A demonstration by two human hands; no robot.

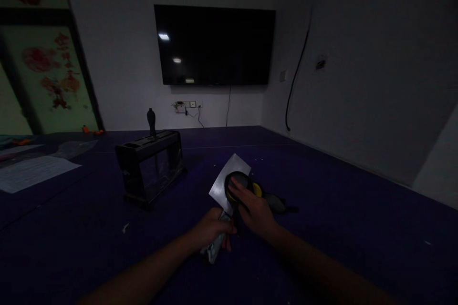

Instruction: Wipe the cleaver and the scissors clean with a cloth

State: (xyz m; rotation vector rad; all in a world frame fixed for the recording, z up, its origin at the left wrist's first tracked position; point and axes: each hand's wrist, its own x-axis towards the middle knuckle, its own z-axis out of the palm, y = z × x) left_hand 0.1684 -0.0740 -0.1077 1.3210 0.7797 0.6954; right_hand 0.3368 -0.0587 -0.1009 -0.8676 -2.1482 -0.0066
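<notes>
My left hand (214, 228) is closed around the pale, wrapped-looking handle of a cleaver (223, 178), whose broad, shiny blade points up and away from me. Over the blade's right side lies a round black-and-yellow tool (257, 189) with a grey body stretching to the right. My right hand (255, 209) grips this tool, fingers laid across its round head. Whether the head touches the metal cannot be made out, and the dim light hides the tool's exact kind. Both hands are just above a dark purple surface (339, 228).
A black box-shaped frame (148, 145) with clear sides stands to the left, a dark bottle-shaped object (151, 121) on top. Printed paper (36, 172) lies at far left. Small white scraps (125, 228) dot the surface. A television (218, 47) hangs on the wall beyond.
</notes>
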